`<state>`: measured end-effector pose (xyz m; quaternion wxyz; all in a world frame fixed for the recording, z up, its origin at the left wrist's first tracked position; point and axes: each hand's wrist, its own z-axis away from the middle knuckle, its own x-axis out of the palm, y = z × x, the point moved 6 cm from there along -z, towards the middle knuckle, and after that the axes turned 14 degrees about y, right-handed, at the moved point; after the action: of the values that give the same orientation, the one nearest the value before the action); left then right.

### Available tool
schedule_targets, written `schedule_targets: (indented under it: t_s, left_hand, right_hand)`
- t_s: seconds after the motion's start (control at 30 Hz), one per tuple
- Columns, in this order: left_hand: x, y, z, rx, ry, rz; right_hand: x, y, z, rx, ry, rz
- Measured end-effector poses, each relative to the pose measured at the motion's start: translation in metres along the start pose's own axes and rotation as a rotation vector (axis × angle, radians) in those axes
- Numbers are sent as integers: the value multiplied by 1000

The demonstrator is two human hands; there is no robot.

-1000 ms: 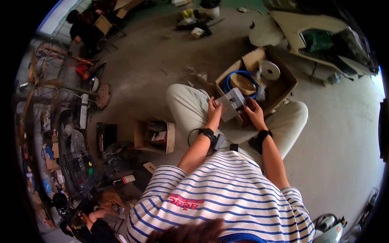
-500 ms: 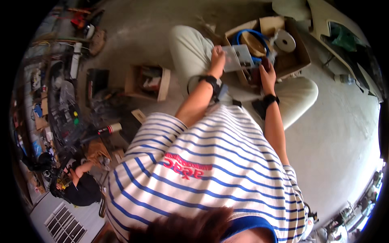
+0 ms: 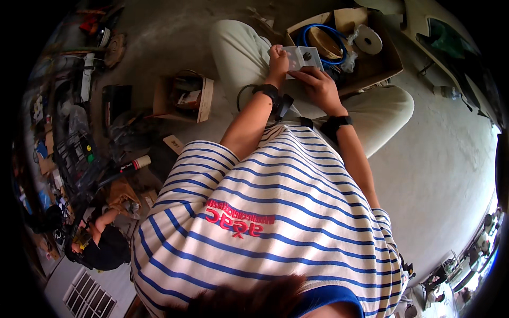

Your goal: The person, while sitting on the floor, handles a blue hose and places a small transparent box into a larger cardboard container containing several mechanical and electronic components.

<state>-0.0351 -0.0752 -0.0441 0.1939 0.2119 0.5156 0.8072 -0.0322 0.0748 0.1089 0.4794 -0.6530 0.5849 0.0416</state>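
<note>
A clear, hinged plastic box [image 3: 291, 54] stands opened out above my lap. My left hand [image 3: 278, 66] grips its left edge, thumb and fingers closed on it. A small dark piece [image 3: 307, 55] lies in the right half, and tiny reddish bits show in the left half. My right hand [image 3: 321, 91] is at the near side of the box, its fingers together and pointing left against the near edge. The undersides of the right fingers are hidden.
Beyond my knees stands an open cardboard box [image 3: 384, 66] with a coil of blue hose [image 3: 319, 27] and a white spool [image 3: 368, 40]. A smaller carton [image 3: 205, 100] sits to the left. Car body panels [image 3: 456, 74] lie at the far right. Another person [image 3: 108, 246] works at lower left.
My right hand has come left from beside the large cardboard box to the near edge of the plastic box. The plastic box has shifted slightly left and nearer my left knee.
</note>
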Motion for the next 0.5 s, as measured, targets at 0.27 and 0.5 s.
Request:
schedule_targets:
  t_s: [0.27, 0.5]
  left_hand:
    - [-2, -3, 0, -63, 64, 20]
    - [2, -2, 3, -120, 15, 54]
  right_hand:
    - [0, -65, -8, -374, 138, 79]
    - [-13, -26, -9, -164, 267, 203]
